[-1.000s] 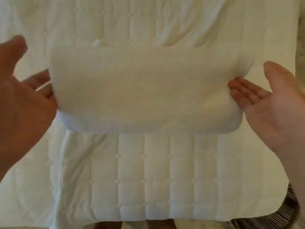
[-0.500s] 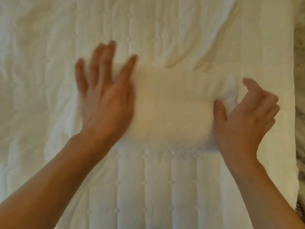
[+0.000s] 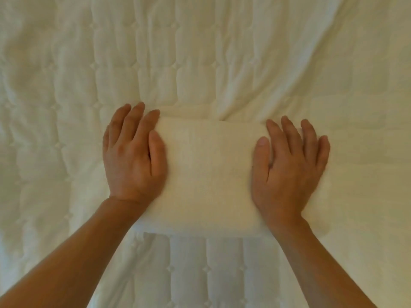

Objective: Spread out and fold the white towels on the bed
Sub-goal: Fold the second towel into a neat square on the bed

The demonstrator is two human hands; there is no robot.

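A white towel [image 3: 211, 174], folded into a thick rectangle, lies flat on the bed in the middle of the head view. My left hand [image 3: 133, 156] rests palm down on its left end, fingers stretched out and close together. My right hand [image 3: 289, 165] lies palm down on its right end, fingers slightly spread. Both hands press on the towel without gripping it. The towel's side edges are partly hidden under my hands.
A white quilted bedspread [image 3: 155, 63] fills the whole view, with wrinkles running from the upper right [image 3: 278, 74] down toward the towel's far edge. My bare forearms reach in from the bottom corners.
One second ago the folded towel was held up between both palms. It was then set down on the bed, and both hands now lie flat and still on its two ends.
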